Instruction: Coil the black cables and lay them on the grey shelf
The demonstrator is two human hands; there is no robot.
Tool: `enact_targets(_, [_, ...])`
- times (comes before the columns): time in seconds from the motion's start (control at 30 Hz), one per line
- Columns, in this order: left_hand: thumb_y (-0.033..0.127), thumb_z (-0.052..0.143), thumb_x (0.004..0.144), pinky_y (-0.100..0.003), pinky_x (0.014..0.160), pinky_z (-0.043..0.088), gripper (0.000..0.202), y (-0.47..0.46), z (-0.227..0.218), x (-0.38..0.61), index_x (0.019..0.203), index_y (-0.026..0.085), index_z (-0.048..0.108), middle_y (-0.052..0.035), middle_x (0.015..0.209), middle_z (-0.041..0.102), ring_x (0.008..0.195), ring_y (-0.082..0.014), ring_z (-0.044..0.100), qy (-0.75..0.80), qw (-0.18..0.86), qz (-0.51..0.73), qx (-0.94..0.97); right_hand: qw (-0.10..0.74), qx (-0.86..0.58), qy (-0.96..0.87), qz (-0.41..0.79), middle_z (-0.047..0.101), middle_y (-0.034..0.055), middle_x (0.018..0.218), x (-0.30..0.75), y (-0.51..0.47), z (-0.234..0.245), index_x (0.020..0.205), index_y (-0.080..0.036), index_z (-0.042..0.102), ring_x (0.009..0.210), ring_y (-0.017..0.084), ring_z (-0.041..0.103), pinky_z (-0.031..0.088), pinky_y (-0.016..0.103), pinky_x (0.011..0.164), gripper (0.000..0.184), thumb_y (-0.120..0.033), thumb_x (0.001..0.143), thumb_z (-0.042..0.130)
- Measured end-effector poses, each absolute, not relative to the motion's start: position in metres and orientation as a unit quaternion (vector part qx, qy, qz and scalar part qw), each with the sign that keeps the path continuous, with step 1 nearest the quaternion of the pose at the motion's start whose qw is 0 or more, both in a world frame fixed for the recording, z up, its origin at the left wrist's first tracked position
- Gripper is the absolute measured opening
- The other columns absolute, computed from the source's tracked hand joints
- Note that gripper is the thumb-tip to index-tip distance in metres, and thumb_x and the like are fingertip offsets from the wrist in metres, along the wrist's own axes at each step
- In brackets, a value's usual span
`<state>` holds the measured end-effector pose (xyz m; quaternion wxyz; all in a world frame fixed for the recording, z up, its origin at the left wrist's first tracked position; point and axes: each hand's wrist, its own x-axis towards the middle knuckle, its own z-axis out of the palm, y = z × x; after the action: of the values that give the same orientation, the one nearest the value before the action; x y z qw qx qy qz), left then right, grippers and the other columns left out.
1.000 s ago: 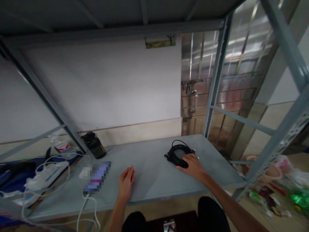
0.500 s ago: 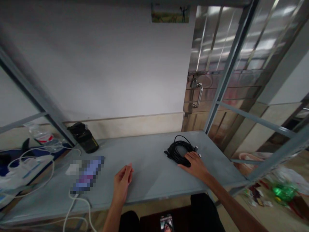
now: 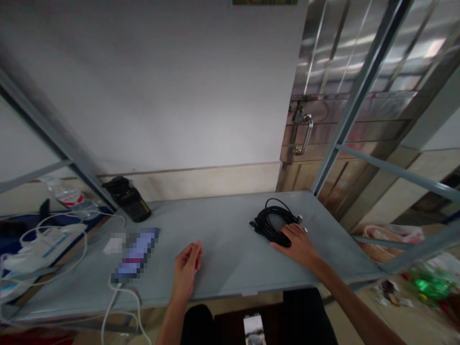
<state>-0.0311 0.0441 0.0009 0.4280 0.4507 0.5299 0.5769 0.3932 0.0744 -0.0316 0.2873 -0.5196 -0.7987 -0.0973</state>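
From where I stand, the coiled bundle of thin black cable point(image 3: 261, 223) lies on the right half of the smooth grey tabletop point(image 3: 223, 220). The right hand point(image 3: 297, 243) lies over its near right edge, thumb apart from the fingers, perhaps to steady the loops; whether it grips them I can't tell. The left hand point(image 3: 189, 261) is loosely curled, thumb and fingertips drawn together, nothing visible in them. The tall black bottle point(image 3: 132, 201) stands back by the wall, seemingly to leave room.
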Motion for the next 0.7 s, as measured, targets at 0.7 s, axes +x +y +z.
enact_targets(0.7, [0.074, 0.091, 0.079, -0.029, 0.053, 0.033, 0.059, 0.049, 0.019, -0.025, 0.062, 0.025, 0.064, 0.0044, 0.058, 0.045, 0.057, -0.0145, 0.037, 0.549, 0.420, 0.594, 0.412, 0.309, -0.512, -0.798, -0.077, 0.079, 0.0107, 0.106, 0.389, 0.072, -0.025, 0.108, -0.023, 0.073, 0.106, 0.034, 0.075, 0.060, 0.055, 0.110, 0.043, -0.062, 0.097, 0.087])
